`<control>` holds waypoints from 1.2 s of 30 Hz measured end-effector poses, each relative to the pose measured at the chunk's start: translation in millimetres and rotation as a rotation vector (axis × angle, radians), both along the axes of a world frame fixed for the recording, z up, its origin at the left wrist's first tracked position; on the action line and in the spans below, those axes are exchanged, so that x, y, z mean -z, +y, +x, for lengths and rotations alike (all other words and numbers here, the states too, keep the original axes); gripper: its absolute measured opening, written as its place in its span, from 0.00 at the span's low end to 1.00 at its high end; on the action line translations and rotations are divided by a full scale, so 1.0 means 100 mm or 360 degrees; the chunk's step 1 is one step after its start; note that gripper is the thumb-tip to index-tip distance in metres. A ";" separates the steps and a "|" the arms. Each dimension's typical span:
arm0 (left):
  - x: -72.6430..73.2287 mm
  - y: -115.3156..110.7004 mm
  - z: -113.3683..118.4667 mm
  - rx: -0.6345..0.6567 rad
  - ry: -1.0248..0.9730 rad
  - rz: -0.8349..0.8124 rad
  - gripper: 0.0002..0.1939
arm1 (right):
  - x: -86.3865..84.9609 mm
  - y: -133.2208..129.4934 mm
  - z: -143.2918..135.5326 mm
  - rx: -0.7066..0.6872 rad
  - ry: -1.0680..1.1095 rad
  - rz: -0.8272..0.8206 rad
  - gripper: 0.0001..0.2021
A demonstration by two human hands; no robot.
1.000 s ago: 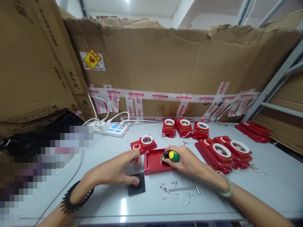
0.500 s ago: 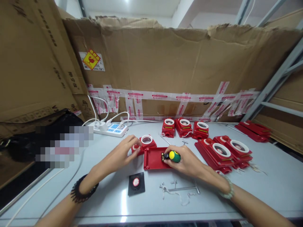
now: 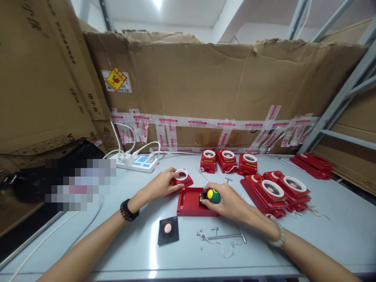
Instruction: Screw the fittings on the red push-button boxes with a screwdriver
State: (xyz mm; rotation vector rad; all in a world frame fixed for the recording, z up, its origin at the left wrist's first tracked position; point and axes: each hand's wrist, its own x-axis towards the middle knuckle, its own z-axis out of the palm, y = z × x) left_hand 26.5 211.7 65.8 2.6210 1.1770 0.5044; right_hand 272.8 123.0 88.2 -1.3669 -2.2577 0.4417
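Behind the tabletop, a tall cardboard sheet with strips of printed tape along its lower part. On the tabletop, as landmark, an open red box, shallow, long axis running roughly left to right.

Just beyond the box's far left corner, a red lid with a white ring; contact between lid and box impossible to tell. Nearer to the lid, and to its left, the left hand: partly curled, thumb by the near edge and fingers by the far side, apparently with hold of the lid's left end. Over the right part of the box, the right hand: closed around a green and yellow handle, with a small dark and gold part by the fingertips, inside the box. Lid therefore to the far left of the right hand, box to the near right of the left hand.

Off the box's near left corner, a black square with a pale disc in its middle. On the near side of the box, a T-shaped rod among screws and white string. Beyond the box, three small red units; to its right, two larger ones. Far to its left, a power strip with plugs in place.
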 end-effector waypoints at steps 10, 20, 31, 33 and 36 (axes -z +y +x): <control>-0.55 -0.29 0.17 -0.0048 -0.0580 0.0169 0.21 | -0.28 0.00 0.05 0.0165 0.0453 0.0223 0.22; -0.36 -0.03 0.01 -0.0554 -0.0123 0.0463 0.21 | -0.11 0.07 0.17 0.0004 -0.0030 0.0188 0.32; -0.05 0.36 0.07 -0.1016 0.0272 0.0557 0.22 | -0.08 0.06 0.15 -0.0113 -0.0213 -0.0111 0.43; -0.02 0.40 0.08 -0.1019 0.0259 0.0555 0.22 | -0.09 0.05 0.14 -0.0115 -0.0187 -0.0146 0.43; 0.00 0.42 0.07 -0.1010 0.0190 0.0548 0.21 | -0.08 0.05 0.14 -0.0144 -0.0075 -0.0073 0.38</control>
